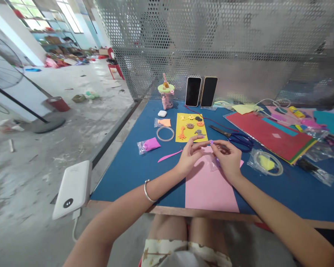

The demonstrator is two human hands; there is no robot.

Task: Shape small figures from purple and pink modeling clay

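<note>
A small purple piece of modelling clay sits at the fingertips of my right hand, pinched between thumb and index finger. My left hand comes in from the other side, fingers stretched out and apart, one fingertip touching the purple piece. Below both hands lies a pink sheet of paper. A clear plastic packet with some purple in it shows under my right hand, partly hidden. Just beyond is a yellow card bearing small clay animals, among them an orange giraffe and a brown head.
Blue-handled scissors lie right of my hands, near a red sheet and a bagged tape roll. At left are a pink clay knife, pink clay packet and clear ring. Two phones lean behind.
</note>
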